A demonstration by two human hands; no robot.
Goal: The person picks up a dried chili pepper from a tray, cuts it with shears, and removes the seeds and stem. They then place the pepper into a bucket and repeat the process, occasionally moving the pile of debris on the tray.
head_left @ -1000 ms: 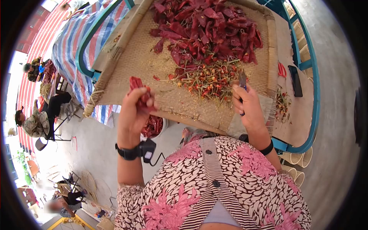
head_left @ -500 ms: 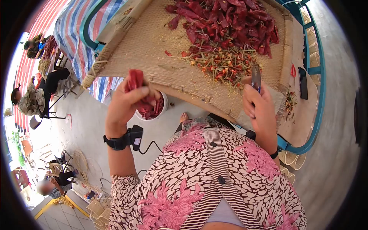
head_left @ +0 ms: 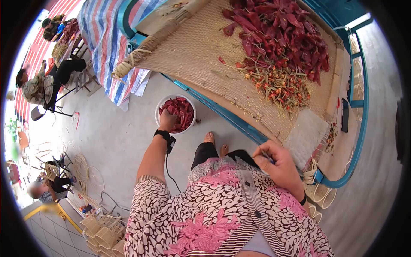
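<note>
My left hand (head_left: 169, 121) reaches down into a white bucket (head_left: 195, 118) on the floor. Its fingers are hidden among the dried red chilies (head_left: 183, 112) that fill the bucket. In front of my body, beside the front edge of the woven tray (head_left: 180, 51), my right hand (head_left: 278, 165) is closed around a small metal cutting tool (head_left: 272, 160) with some blue on it. Its blade is mostly hidden and blurred. A large heap of dried red chilies (head_left: 287, 34) lies on the tray, with cut stems and caps (head_left: 282, 88) in a smaller pile below it.
A teal metal frame (head_left: 357, 103) carries the tray. A grey cloth (head_left: 306, 130) lies at its near corner, with a dark phone (head_left: 345, 115) to the right. Striped sheeting (head_left: 102, 43) hangs at left. Seated people (head_left: 40, 88) and stacked baskets (head_left: 105, 235) are farther off.
My left hand has gone from above the tray's edge, holding red chilies, down into the bucket. My right hand has come off the tray toward my body with the cutting tool.
</note>
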